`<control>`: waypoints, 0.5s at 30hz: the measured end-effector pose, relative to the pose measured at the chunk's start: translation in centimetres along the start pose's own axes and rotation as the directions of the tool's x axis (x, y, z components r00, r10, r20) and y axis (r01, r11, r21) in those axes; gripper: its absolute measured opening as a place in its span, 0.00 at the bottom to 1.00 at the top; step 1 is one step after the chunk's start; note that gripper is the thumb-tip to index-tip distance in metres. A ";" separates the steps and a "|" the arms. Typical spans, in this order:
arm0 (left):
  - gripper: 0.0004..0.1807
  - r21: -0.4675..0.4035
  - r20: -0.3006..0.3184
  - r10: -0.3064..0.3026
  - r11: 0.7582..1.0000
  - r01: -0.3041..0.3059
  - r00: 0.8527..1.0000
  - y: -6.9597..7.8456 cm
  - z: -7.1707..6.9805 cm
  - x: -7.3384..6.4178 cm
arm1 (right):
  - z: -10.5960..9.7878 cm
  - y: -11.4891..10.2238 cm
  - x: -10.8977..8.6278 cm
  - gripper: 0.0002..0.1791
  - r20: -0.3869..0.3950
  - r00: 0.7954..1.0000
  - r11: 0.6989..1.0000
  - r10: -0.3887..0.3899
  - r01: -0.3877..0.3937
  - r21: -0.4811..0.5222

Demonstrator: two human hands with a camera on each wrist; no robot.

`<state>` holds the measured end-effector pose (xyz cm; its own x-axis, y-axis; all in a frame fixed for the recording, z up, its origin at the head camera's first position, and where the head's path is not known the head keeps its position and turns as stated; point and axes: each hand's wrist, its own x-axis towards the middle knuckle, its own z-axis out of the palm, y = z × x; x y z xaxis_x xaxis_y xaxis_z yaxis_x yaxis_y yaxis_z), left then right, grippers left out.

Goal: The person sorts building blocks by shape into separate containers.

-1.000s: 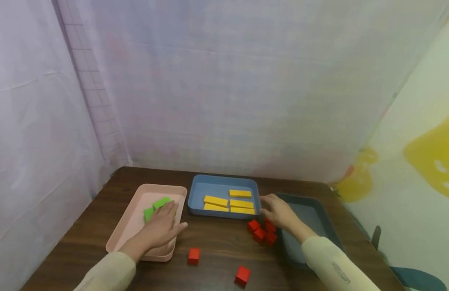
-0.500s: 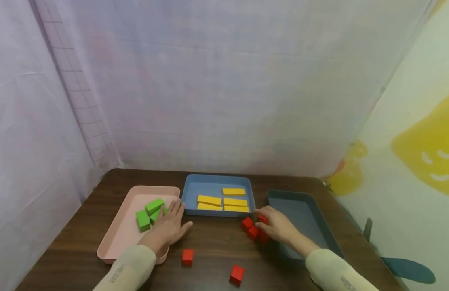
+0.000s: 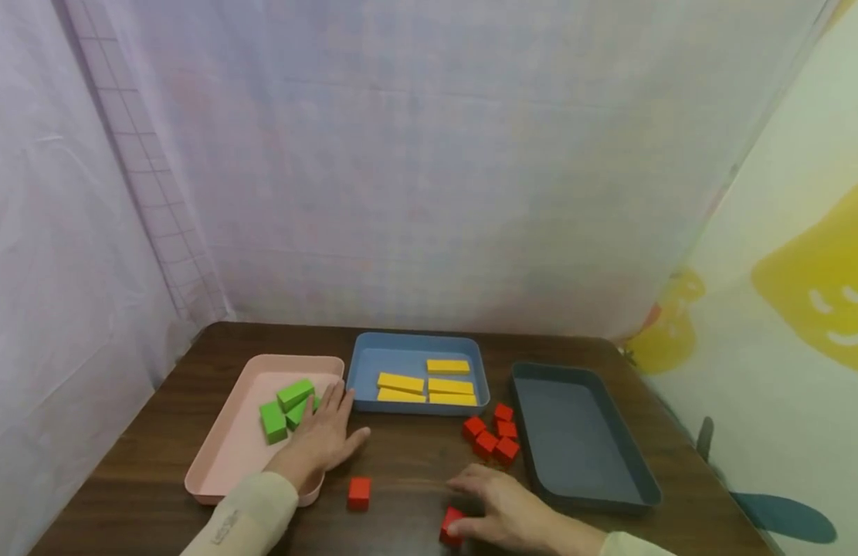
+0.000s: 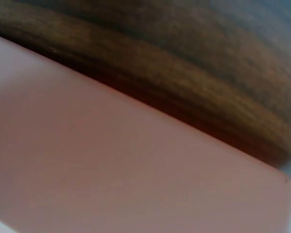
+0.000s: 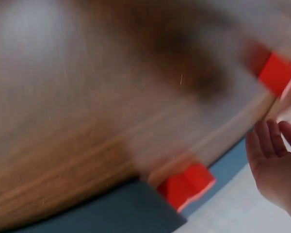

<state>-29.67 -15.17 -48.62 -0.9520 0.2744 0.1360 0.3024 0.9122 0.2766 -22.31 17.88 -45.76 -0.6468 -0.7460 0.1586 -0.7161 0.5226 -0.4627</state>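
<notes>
The nearest red cube (image 3: 450,515) sits on the bench (image 3: 408,471), partly hidden by the right hand (image 3: 508,507), thumb and fingers apart: seemingly a reach, calling next for a pinch. The left hand (image 3: 320,436), fingers straight, lies over the pink tray (image 3: 227,444).

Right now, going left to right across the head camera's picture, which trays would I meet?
Pink tray holding green blocks → blue tray holding yellow blocks → dark tray.
</notes>
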 end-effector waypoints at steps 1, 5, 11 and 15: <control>0.44 -0.005 0.000 0.000 1.000 0.000 1.000 0.0 0.0 0.0 | 0.3 -0.2 -0.1 0.32 0.021 1.000 1.000 0.005 -0.005 0.009; 0.44 0.004 0.028 -0.008 1.000 0.007 1.000 0.2 -0.3 -0.3 | 0.9 -0.2 -0.5 0.35 0.075 0.996 0.999 0.046 -0.046 -0.006; 0.45 0.013 0.041 -0.017 1.000 0.017 0.999 0.6 -0.7 -0.2 | 2.4 2.7 -0.4 0.26 0.107 0.994 1.000 0.029 -0.030 0.004; 0.45 0.012 0.039 -0.017 1.000 0.017 0.999 0.7 -0.8 -0.1 | 1.5 1.7 -0.1 0.22 0.089 0.996 1.000 -0.021 0.022 -0.010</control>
<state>-29.32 -14.80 -47.72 -0.9581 0.2704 0.0944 0.2860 0.9201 0.2677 -23.06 18.22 -47.90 -0.6056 -0.7907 0.0899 -0.7328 0.5101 -0.4504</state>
